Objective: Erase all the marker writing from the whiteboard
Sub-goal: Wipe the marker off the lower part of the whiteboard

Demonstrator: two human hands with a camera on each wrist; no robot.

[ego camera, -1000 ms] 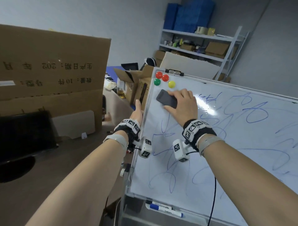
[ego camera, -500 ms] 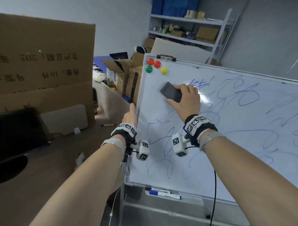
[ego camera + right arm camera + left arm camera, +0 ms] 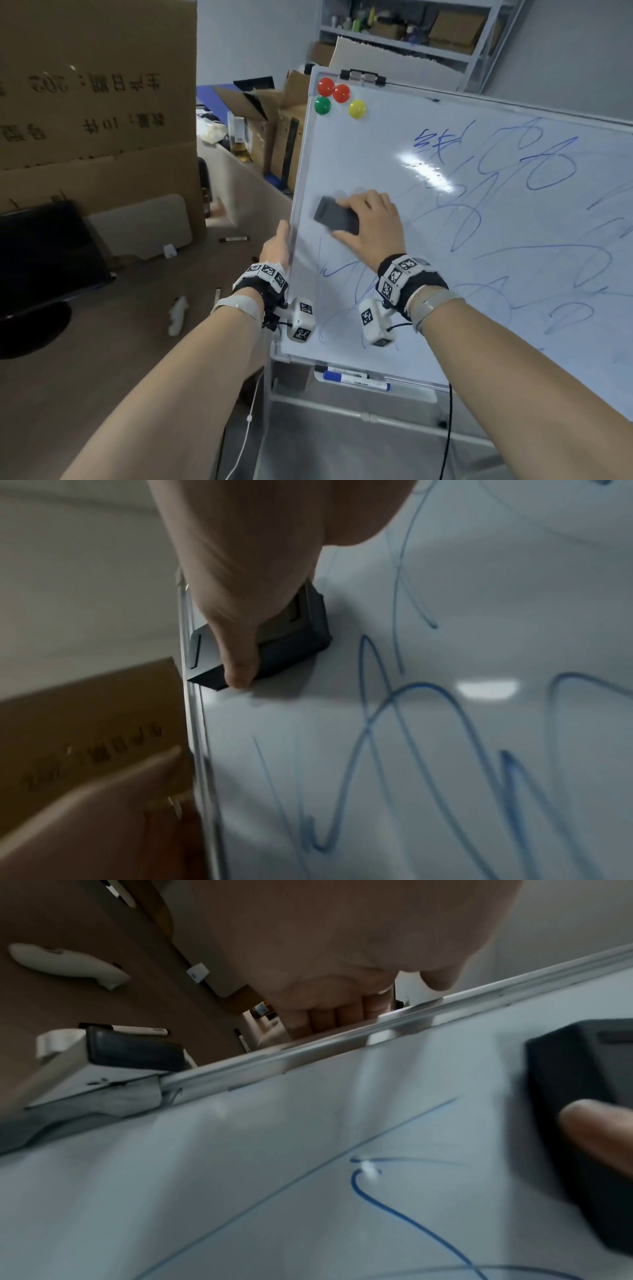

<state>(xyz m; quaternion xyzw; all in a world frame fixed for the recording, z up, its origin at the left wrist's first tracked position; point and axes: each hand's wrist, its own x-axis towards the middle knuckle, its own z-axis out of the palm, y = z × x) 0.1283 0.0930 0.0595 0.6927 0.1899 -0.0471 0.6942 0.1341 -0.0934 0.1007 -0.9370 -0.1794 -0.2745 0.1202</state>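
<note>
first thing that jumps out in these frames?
The right hand pressing a dark eraser flat against the whiteboard near its left edge. Blue marker scribbles cover most of the board to the right and below, while the patch above the eraser is wiped bare. Four round magnets, two red, one green, one yellow, sit at the top left corner, and the left hand grips the board's left frame.
</note>
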